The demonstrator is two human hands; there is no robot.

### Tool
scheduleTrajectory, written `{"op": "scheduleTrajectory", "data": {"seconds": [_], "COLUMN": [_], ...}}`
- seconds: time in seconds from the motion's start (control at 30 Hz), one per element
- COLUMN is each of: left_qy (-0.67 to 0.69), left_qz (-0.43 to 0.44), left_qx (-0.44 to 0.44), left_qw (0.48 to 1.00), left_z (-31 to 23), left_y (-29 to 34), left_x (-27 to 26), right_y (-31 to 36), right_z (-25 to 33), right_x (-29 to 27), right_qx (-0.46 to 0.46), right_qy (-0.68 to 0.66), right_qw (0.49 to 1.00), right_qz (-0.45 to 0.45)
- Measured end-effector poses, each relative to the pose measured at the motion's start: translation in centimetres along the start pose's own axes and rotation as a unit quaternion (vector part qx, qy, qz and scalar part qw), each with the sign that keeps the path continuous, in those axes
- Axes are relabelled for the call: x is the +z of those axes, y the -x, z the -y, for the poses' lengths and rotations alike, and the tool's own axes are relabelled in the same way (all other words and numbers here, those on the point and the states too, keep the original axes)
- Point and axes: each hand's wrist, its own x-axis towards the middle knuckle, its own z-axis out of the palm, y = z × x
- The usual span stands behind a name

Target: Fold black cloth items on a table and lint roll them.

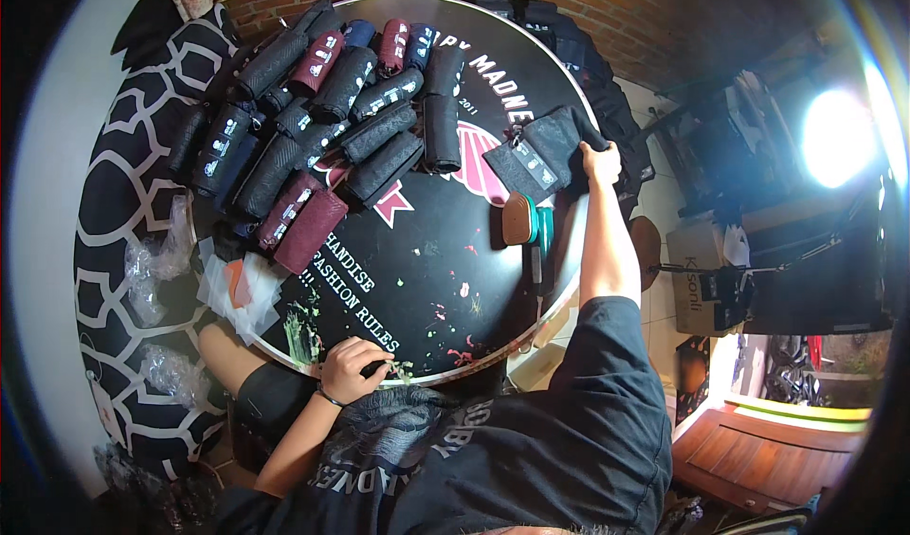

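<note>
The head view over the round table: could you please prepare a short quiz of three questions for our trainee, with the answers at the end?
1. Which hand grips the black cloth piece?
2. True or false: all the rolled bundles are black.
3. In the picture, where is the tan oval block?
A. to the left of the rolled bundles
B. in the middle of the rolled bundles
C. to the right of the rolled bundles

Key:
1. The right hand.
2. False: some are dark red, such as the dark red bundle nearest the person.
3. C.
</note>
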Motion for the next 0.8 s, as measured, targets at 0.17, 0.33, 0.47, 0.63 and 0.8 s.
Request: {"op": "scheduleTrajectory", "data": {"seconds": [0.17,0.33,0.47,0.63,0.8], "left_qy": [0.013,0.020,0.038,0.188,0.138], "left_qz": [-0.001,-0.004,0.001,0.014,-0.235], "left_qx": [0.011,0.017,0.025,-0.099,0.061], "left_qw": [1.000,1.000,0.999,0.977,0.960], "left_z": [0.1,-0.2,-0.5,-1.7,-5.0], "left_y": [-0.1,0.0,-0.3,-2.2,-6.1], "left_x": [0.0,-0.3,-0.7,-4.1,-9.1], "right_y": [2.0,6.2,10.8,20.8,32.7], "right_z": [0.8,5.4,8.9,11.4,10.1], "right_x": [-0.7,-7.6,-16.0,-23.7,-27.8], "right_qx": [-0.207,-0.238,-0.289,-0.308,-0.352], "right_qy": [-0.368,-0.571,-0.604,-0.669,-0.582], "right_qw": [0.904,0.785,0.743,0.667,0.665], "right_qz": [-0.070,0.032,0.019,0.110,0.310]}}
